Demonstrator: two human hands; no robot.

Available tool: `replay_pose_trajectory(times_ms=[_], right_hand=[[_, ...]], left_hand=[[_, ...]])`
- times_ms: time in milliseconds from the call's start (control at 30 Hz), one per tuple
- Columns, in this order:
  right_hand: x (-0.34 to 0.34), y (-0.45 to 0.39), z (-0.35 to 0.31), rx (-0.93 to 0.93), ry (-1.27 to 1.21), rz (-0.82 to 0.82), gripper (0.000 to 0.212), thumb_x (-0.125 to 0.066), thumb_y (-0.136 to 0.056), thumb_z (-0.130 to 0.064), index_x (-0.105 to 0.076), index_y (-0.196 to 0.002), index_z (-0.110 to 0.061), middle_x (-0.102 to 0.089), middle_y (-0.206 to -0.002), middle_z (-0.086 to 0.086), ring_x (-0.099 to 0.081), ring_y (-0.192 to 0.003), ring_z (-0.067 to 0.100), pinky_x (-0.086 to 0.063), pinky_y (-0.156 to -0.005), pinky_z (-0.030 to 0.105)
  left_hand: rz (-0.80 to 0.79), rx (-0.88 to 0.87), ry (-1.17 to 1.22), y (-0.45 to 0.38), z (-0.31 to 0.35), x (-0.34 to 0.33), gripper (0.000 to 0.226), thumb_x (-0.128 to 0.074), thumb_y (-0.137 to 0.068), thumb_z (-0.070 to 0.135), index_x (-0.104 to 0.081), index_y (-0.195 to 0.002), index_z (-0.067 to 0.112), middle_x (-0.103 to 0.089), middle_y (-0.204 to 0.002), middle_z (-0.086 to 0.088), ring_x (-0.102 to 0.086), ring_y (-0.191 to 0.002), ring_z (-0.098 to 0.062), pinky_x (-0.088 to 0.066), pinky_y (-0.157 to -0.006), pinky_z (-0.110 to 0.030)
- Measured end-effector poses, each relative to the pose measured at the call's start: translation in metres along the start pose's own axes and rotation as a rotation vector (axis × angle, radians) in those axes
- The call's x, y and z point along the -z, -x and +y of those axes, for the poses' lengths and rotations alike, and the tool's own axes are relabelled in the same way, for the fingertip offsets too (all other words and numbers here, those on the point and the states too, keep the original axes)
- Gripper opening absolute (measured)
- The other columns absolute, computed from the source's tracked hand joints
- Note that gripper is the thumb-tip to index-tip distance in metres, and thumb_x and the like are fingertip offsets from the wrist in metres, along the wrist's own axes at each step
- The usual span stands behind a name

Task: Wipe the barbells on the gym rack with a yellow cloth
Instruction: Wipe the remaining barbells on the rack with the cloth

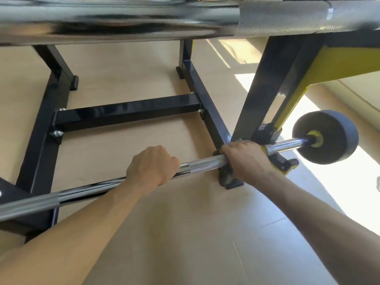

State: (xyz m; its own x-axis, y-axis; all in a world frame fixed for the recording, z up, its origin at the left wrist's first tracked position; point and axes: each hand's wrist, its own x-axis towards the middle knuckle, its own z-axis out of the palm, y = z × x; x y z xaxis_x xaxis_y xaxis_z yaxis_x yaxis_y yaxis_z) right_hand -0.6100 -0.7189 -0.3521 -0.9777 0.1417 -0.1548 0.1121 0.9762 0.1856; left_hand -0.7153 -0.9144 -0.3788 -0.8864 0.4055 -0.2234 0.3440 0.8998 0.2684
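Observation:
A chrome lower barbell (205,164) lies low across the black gym rack (127,112), with a grey weight plate (327,136) on its right end. My left hand (152,167) is closed around the bar near its middle. My right hand (244,159) grips the bar further right, beside the rack's upright, with a strip of yellow cloth (263,149) showing under the fingers. A second, upper barbell (283,19) runs across the top of the view, very close and blurred on the left.
The rack's black and yellow upright (273,83) leans over the right side. Black base rails and a crossbar rest on a light wooden floor (185,233). Sunlit patches fall on the floor at right.

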Motion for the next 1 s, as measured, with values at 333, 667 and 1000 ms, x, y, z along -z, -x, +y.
replay_pose_trajectory(times_ms=[333, 667, 1000], right_hand=[[-0.006, -0.008, -0.016, 0.195, -0.144, 0.071, 0.024, -0.066, -0.090, -0.036, -0.046, -0.090, -0.024, -0.051, -0.081, -0.007, -0.050, -0.069, 0.018, -0.041, -0.064, 0.032], [-0.004, 0.001, 0.018, -0.102, -0.096, -0.035, 0.033, -0.075, -0.083, -0.030, -0.062, -0.113, -0.031, -0.069, -0.100, -0.005, -0.064, -0.086, 0.020, -0.053, -0.077, 0.033], [-0.002, -0.005, -0.036, 0.162, -0.229, 0.109, 0.020, -0.071, -0.086, -0.037, -0.056, -0.093, -0.025, -0.061, -0.084, -0.007, -0.057, -0.074, 0.016, -0.051, -0.070, 0.033]], left_hand=[[0.033, -0.016, 0.023, -0.002, -0.016, -0.006, 0.040, -0.043, -0.086, 0.043, -0.061, -0.070, 0.011, -0.061, -0.070, -0.008, -0.058, -0.065, -0.030, -0.046, -0.059, -0.033], [0.014, -0.004, 0.010, -0.005, -0.006, -0.006, 0.028, -0.044, -0.084, 0.037, -0.054, -0.073, 0.013, -0.053, -0.075, -0.007, -0.057, -0.077, -0.037, -0.045, -0.069, -0.036], [0.023, -0.036, 0.000, -0.001, -0.014, -0.006, 0.041, -0.042, -0.088, 0.045, -0.060, -0.069, 0.013, -0.062, -0.070, -0.007, -0.060, -0.065, -0.029, -0.052, -0.063, -0.035]])
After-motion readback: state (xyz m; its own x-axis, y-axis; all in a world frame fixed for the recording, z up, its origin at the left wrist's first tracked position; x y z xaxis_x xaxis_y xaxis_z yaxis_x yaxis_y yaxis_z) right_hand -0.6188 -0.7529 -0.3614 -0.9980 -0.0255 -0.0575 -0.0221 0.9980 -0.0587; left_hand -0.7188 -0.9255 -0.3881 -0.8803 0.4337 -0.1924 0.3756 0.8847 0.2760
